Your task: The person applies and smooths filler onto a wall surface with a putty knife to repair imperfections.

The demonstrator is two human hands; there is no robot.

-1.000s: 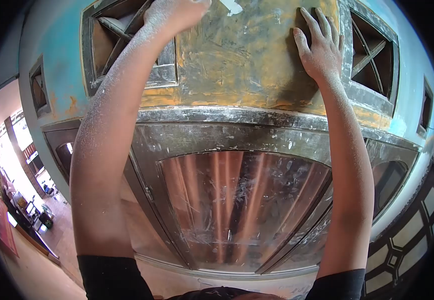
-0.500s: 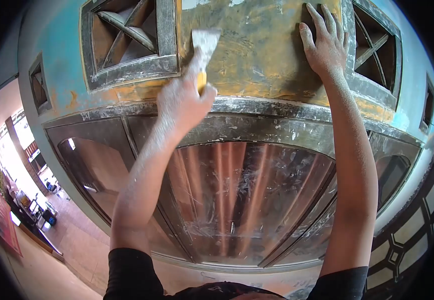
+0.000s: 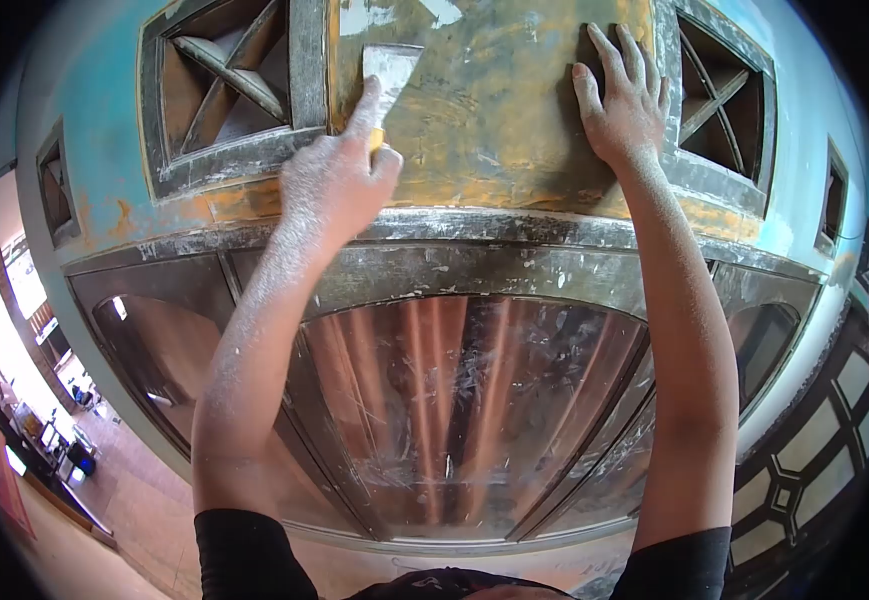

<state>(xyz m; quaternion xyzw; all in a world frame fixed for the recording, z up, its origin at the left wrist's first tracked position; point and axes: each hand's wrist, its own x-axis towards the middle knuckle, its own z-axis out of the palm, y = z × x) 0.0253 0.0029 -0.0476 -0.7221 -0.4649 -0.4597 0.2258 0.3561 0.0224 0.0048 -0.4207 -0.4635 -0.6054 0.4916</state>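
One scraper (image 3: pixel 391 78), gripped in the left hand (image 3: pixel 337 178) at the left of the patchy wall (image 3: pixel 504 125), is best pressed evenly at a low angle, the right hand (image 3: pixel 630 118) being spread wide at right.

Mottled ochre-grey wall (image 3: pixel 514 125) bearing white patches (image 3: pixel 359 18)

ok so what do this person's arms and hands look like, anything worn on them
Short black sleeves end above the elbows. The left hand and right hand wear no gloves, and no watch or band shows at either wrist. Pale dust speckles both hands and forearms.
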